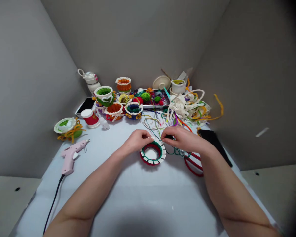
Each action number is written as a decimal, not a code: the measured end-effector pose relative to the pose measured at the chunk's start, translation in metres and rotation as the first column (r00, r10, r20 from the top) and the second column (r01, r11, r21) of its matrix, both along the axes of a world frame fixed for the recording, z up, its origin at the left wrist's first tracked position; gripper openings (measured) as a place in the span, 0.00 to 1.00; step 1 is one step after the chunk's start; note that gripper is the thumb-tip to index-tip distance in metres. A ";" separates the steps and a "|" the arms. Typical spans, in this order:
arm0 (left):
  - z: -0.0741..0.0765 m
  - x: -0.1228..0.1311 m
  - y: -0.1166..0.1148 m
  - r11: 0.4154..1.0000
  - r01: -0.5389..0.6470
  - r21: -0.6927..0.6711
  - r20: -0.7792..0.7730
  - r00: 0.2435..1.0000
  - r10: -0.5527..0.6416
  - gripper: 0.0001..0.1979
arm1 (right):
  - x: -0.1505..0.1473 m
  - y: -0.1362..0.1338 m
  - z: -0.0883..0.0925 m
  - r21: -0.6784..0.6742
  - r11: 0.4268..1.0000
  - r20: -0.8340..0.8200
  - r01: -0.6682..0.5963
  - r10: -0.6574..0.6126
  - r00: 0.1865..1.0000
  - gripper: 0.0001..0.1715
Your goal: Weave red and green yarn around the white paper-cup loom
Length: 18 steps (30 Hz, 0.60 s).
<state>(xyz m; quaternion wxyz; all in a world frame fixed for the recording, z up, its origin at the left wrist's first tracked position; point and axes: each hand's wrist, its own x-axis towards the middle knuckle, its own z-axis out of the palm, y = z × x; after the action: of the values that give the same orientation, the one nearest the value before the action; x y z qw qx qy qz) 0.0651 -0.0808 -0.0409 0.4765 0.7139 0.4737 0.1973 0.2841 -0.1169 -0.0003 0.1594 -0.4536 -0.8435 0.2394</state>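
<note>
A paper cup [153, 154] cut into strips stands on the white table [143, 197], with red and green yarn woven round its wall. My left hand [137, 140] is closed on the cup's far left rim. My right hand [181, 138] pinches the green yarn [174, 152] at the cup's far right rim. The yarn trails off to the right over red-handled scissors [193, 164].
A pink glue gun [71, 156] with a black cord lies at the left. Several finished yarn-wrapped cups [114, 110], a tray of yarn balls [151, 97], a lace ribbon pile [187, 107], a red cup [90, 118] and a bottle [90, 80] crowd the back. A black phone [213, 140] lies right.
</note>
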 end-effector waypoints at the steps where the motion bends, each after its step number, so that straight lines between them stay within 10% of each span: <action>1: 0.000 0.000 0.000 1.000 -0.003 -0.001 -0.002 1.000 0.003 0.14 | -0.002 -0.001 0.001 0.026 1.000 0.002 0.000 0.000 1.000 0.08; 18: 0.019 -0.011 0.002 0.981 0.137 -0.139 -0.022 0.990 -0.142 0.10 | -0.001 0.006 -0.014 -0.121 0.987 0.043 -0.103 0.109 0.993 0.10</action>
<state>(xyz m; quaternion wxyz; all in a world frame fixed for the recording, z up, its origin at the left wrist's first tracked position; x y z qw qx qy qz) 0.0536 -0.0790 -0.0221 0.5297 0.7138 0.4424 0.1191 0.2831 -0.1110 -0.0147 0.0983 -0.4225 -0.8544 0.2861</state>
